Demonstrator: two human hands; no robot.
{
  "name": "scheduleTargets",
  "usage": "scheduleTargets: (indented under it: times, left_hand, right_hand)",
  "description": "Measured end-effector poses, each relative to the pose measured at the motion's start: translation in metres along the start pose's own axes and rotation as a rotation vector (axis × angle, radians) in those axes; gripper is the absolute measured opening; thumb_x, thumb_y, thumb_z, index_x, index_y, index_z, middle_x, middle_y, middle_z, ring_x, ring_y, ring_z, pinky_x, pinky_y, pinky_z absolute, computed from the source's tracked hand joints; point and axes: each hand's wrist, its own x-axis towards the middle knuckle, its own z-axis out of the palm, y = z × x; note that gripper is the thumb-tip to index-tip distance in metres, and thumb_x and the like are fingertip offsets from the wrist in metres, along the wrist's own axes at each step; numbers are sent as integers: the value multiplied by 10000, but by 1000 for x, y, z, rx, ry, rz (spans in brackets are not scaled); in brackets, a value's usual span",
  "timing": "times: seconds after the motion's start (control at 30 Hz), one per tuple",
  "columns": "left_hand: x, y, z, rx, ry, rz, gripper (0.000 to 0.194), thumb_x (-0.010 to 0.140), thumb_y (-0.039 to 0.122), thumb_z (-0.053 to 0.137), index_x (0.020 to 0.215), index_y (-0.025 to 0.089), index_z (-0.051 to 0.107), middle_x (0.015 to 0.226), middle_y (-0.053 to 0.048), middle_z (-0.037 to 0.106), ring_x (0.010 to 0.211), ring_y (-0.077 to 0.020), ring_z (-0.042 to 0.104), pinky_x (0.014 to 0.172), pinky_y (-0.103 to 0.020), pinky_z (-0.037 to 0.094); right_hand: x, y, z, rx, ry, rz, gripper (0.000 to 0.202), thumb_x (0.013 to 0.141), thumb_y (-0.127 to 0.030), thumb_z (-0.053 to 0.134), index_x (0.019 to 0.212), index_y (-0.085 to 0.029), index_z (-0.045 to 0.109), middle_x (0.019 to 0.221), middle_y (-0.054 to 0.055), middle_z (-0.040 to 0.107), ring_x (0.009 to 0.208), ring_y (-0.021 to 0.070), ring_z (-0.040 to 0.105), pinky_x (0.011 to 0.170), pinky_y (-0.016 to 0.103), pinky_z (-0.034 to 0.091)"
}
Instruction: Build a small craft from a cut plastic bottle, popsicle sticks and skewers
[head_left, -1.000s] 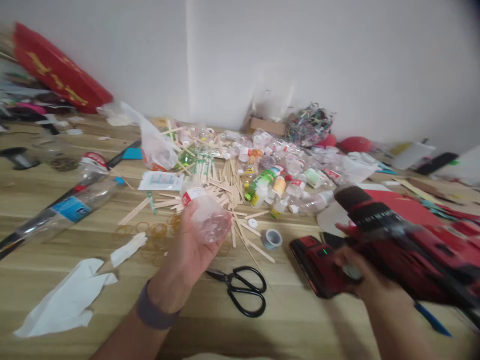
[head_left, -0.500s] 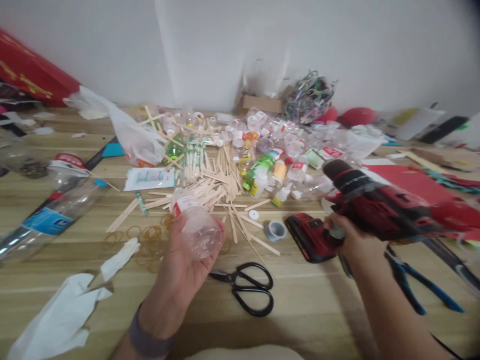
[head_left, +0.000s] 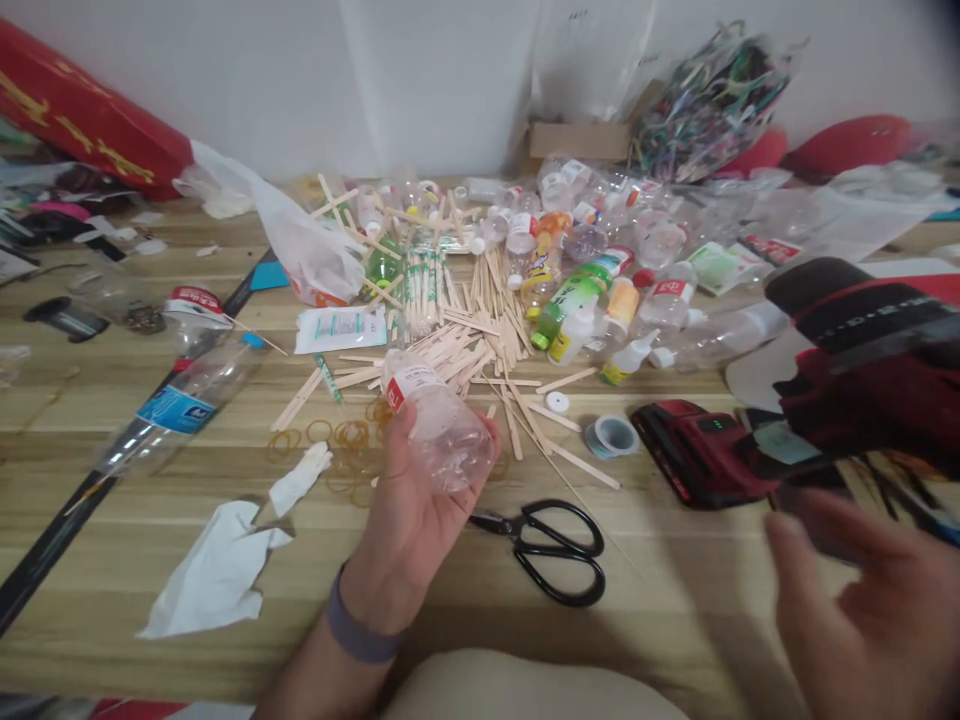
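Note:
In my left hand (head_left: 420, 525) is a small clear plastic bottle (head_left: 450, 440) with a red and white label, its base tilted toward me. My fingers wrap its underside. A red and black cordless drill (head_left: 840, 370) rests on the table at the right, its battery (head_left: 690, 450) toward the middle. Just in front of the drill, my right hand (head_left: 862, 600) is free of it, thumb and fingers apart and slightly blurred. Black-handled scissors (head_left: 559, 550) lie between my hands, beside a small spool (head_left: 611, 436).
Wooden sticks (head_left: 480, 340) and many small bottles (head_left: 574, 300) are heaped behind the held bottle. Rubber bands (head_left: 352, 435), crumpled tissue (head_left: 217, 575) and a large blue-labelled bottle (head_left: 176, 408) lie leftward. A cardboard box (head_left: 577, 138) stands against the wall.
My right hand has let go of the drill, which now rests on the table, and has drawn back toward me. My left hand still holds the bottle. The view has turned left and down.

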Motion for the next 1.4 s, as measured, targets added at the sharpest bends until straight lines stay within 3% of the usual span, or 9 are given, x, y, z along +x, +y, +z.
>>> scheduleTargets:
  times: [0.03,0.1,0.2,0.4,0.57,0.7,0.83,1.0,1.4]
  left_hand:
    - [-1,-1,0,3,-13,-4,278,952,388,475,949,162,637,825,-68,704,766,-192,713,723,-294,609]
    - [-3,-2,2,13,-34,-3,305,965,391,446,936,157,640,823,-74,709,768,-197,717,725,-298,611]
    - [-7,-2,3,26,-32,3,323,974,399,434,913,158,639,802,-71,713,759,-202,721,699,-290,612]
    - [-11,5,3,-24,59,75,363,982,480,425,935,187,635,811,-51,721,766,-203,724,757,-323,608]
    - [-16,8,8,-46,25,106,392,988,500,398,932,201,646,841,-48,729,791,-221,733,768,-346,608]
    - [-17,5,15,-26,-17,121,394,980,508,412,932,191,642,842,-48,730,797,-230,735,761,-346,614]
    - [-15,1,21,25,4,117,419,986,510,385,966,181,644,870,-70,736,800,-233,736,722,-328,620]
    - [-13,-3,22,74,23,187,409,979,502,417,922,178,660,827,-64,736,767,-210,729,720,-306,617]
    - [-15,-10,19,108,-22,268,423,961,526,454,906,198,717,932,-36,748,860,-172,718,780,-254,599]
  right_hand:
    - [-6,-20,3,-31,-12,-78,302,953,-313,508,1252,-283,533,924,114,625,817,312,621,622,436,529]
    - [-11,-53,14,85,-313,-395,250,983,-282,453,1207,-263,563,940,89,675,865,261,658,685,381,573]
    - [-15,-75,37,79,-459,-532,277,982,-178,415,1220,-181,556,1063,108,706,922,244,682,795,382,590]
    - [-24,-65,61,-16,-598,-563,373,910,-59,357,1216,-94,567,1030,173,687,842,274,703,699,411,609]
    - [-6,-69,40,332,-797,-254,246,954,-217,434,1173,-199,543,1025,93,700,885,199,712,735,289,597]
    - [15,-80,2,433,-613,-212,333,993,-295,425,1322,-315,469,1167,64,674,1069,209,668,833,297,577]
    - [23,-91,-17,461,-545,-326,546,974,-584,365,1449,-316,384,1305,97,589,1159,264,615,858,344,583]
    - [26,-106,-12,312,-429,-407,437,973,-306,457,1406,-247,445,1122,122,585,951,195,665,704,255,591]
    - [35,-120,0,-84,-105,-609,264,981,-268,416,1198,-190,545,1002,168,607,698,265,674,431,327,485]
